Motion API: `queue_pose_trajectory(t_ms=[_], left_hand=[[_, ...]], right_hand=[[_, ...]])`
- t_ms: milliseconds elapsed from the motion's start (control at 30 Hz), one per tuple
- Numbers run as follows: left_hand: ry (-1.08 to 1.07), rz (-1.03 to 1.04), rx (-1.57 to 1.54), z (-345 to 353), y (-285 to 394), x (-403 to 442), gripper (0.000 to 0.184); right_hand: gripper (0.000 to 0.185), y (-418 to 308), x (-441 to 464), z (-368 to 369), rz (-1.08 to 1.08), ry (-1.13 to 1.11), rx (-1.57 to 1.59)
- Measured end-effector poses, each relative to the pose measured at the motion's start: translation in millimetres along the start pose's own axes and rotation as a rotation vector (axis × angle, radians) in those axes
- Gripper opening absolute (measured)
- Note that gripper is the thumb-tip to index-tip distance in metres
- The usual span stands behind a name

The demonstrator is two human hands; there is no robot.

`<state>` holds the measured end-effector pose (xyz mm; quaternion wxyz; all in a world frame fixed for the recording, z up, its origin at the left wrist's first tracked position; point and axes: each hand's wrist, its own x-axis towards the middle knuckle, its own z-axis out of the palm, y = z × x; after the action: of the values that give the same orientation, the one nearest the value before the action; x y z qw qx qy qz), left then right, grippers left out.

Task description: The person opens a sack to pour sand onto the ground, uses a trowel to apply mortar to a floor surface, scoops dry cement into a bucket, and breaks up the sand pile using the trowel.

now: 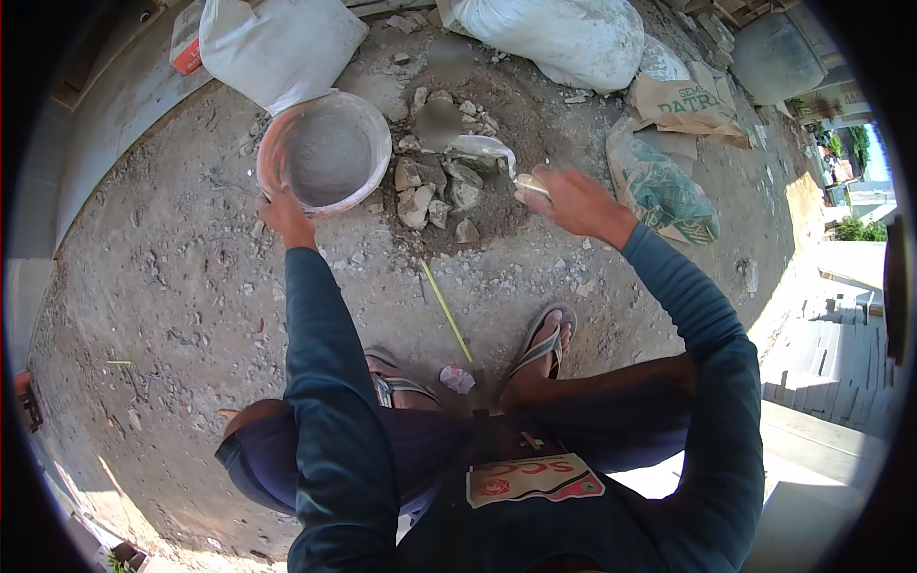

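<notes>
My left hand (287, 218) is closed on the near left rim of a round, pinkish basin (374, 186). Grey powder or mortar (330, 153) lies inside it; which of the two I cannot tell. To the right, my right hand (581, 202) is wrapped round the handle of a trowel (485, 145). Its pale metal blade points left, over a heap of broken stones (416, 205) and dark soil. A blurred patch hides part of the heap beyond the blade.
White sacks (287, 48) (559, 38) stand behind the basin and the heap. A torn paper bag (688, 105) and a green-printed bag (664, 191) lie at the right. A thin yellow strip (446, 313) rests on the gravelly ground by my sandalled feet.
</notes>
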<state>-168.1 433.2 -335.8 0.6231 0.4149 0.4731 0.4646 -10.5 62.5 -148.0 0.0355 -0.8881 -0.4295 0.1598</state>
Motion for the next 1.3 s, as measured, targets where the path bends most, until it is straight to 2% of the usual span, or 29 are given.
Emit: queue_pose_trajectory(t_ms=[67,100,133,200,233,300,367,400,467,567,633,700,833,867,900,933,1000,1033,1100,1133,1267,1300], left_hand=[[0.045,0.042,0.063,2.7,-5.6,-3.4,0.024],[0.043,0.062,-0.031,3.5,-9.4,-2.4,0.023],[0.042,0.085,-0.129,4.1,-11.7,-0.9,0.022],[0.044,0.055,-0.122,1.2,-8.0,-0.6,0.021],[0.037,0.027,-0.125,1.9,-2.9,-0.3,0.019],[0.044,0.01,-0.183,5.3,16.5,-7.0,0.019],[0.045,-0.022,-0.226,5.3,21.8,-6.7,0.019],[0.066,0.03,-0.198,3.9,21.1,1.9,0.02],[0.103,0.062,-0.148,-8.0,14.2,15.7,0.021],[0.021,0.028,-0.164,-11.9,8.2,35.4,0.021],[0.028,0.058,-0.031,-16.6,5.1,38.2,0.021],[0.032,0.013,-0.018,-14.2,14.6,26.7,0.021],[0.076,-0.016,0.016,-14.2,17.9,25.0,0.023],[0.071,-0.008,0.002,-14.8,18.1,21.0,0.023],[0.061,0.011,-0.016,-11.5,19.1,21.3,0.023],[0.055,0.029,-0.026,-8.8,20.5,22.7,0.023],[0.063,0.049,-0.055,-8.0,20.3,22.4,0.023],[0.062,0.048,-0.059,-10.1,18.9,21.3,0.023],[0.062,0.048,-0.082,-12.2,15.7,24.1,0.023],[0.071,0.04,-0.066,-11.6,13.8,25.4,0.023],[0.067,0.082,-0.087,-13.1,5.3,31.4,0.024],[0.074,0.076,-0.095,-12.3,4.0,29.6,0.024]], right_hand=[[0.043,-19.6,1.4,-24.7,-0.02,0.014,0.063],[0.043,-25.9,1.7,-27.0,-0.032,0.04,0.127],[0.043,-26.0,2.5,-17.4,-0.037,0.033,0.13],[0.041,-21.4,5.2,19.8,-0.09,0.225,0.216],[0.041,-14.3,10.3,43.6,-0.101,0.219,0.215],[0.04,5.2,16.3,98.2,-0.017,0.069,-0.016],[0.038,20.7,22.6,132.8,-0.038,0.03,-0.004],[0.037,28.0,28.3,146.4,-0.065,0.007,0.008],[0.035,26.0,34.8,133.5,-0.068,-0.067,-0.01],[0.031,12.1,37.2,107.8,-0.051,-0.143,-0.032],[0.03,-3.0,50.1,100.7,-0.053,-0.176,-0.036],[0.026,-21.7,66.4,104.8,-0.086,-0.26,-0.139],[0.028,-19.9,75.4,142.3,-0.003,-0.278,-0.12],[0.033,-10.2,71.4,147.0,0.034,-0.222,0.012],[0.038,4.5,81.9,146.7,0.05,-0.144,0.132],[0.038,11.3,92.6,139.3,0.028,-0.114,0.118],[0.048,21.3,100.8,127.8,0.0,-0.392,0.236],[0.048,26.2,100.2,119.7,-0.013,-0.389,0.225],[0.053,27.4,103.3,89.7,0.177,-0.602,0.557],[0.051,10.1,94.1,58.6,0.406,-0.655,0.71],[0.049,30.1,82.1,9.0,0.505,-0.526,0.735],[0.048,37.6,78.7,0.0,0.265,-0.35,0.557]])
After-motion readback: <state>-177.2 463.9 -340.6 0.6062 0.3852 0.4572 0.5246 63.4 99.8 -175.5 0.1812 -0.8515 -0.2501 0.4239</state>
